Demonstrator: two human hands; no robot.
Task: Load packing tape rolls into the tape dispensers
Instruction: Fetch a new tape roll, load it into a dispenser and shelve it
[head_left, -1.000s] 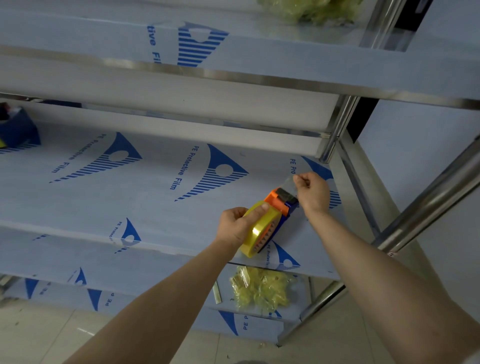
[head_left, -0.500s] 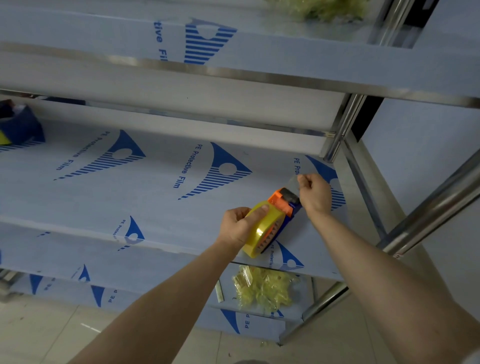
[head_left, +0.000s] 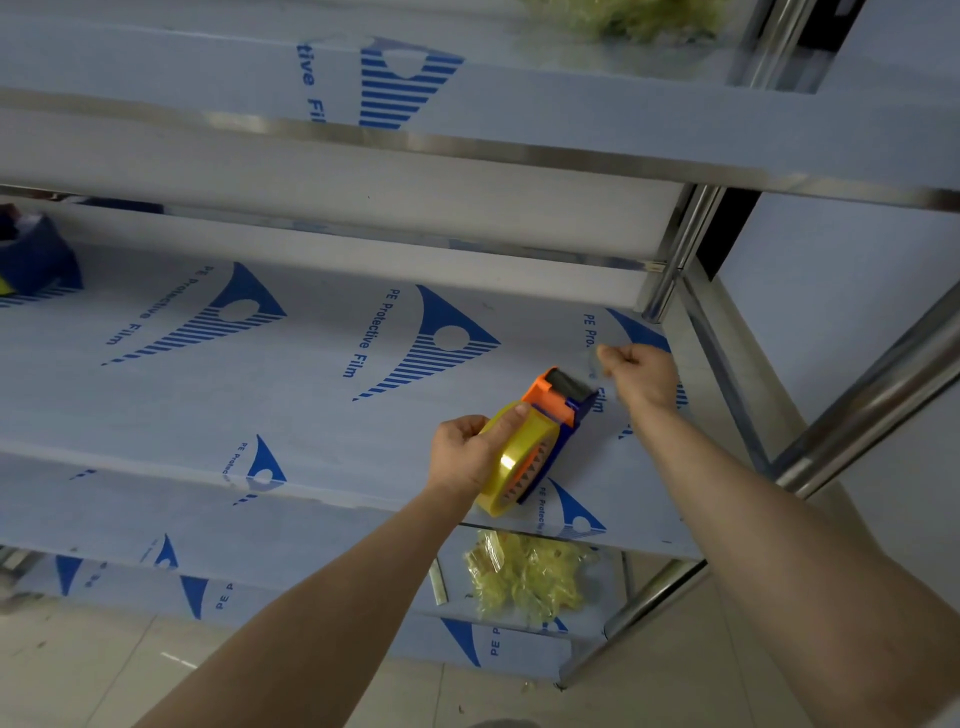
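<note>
The left hand (head_left: 462, 457) is wrapped round the yellowish see-through tape roll (head_left: 511, 470), with one finger lying flat along the top of it. The tape roll sits on the orange and blue plastic tape dispenser (head_left: 553, 402), at the end of the tape dispenser nearest the person. I think the hand squeezes it like this so the roll cannot spin or slip off while the tape is pulled.

The right hand (head_left: 644, 376) is just past the far end of the tape dispenser. Its fingers are curled tight, and they seem to pinch a thin clear strip of tape (head_left: 597, 364). The strip is very hard to see, so I cannot tell just how it runs. It looks as if it comes over the black roller (head_left: 569, 384) at the far end of the tape dispenser. I think it is held out like this so the sticky end gets fed over that roller.

So the roll is inside the left grip, the loose end is in the right grip, and the tape dispenser lies between them.

Right under the tape dispenser is the metal shelf covered in blue printed film (head_left: 260, 395). I cannot tell if they touch. Lower down, below the tape dispenser, lies a clear bag of yellow bits (head_left: 524, 577).
</note>
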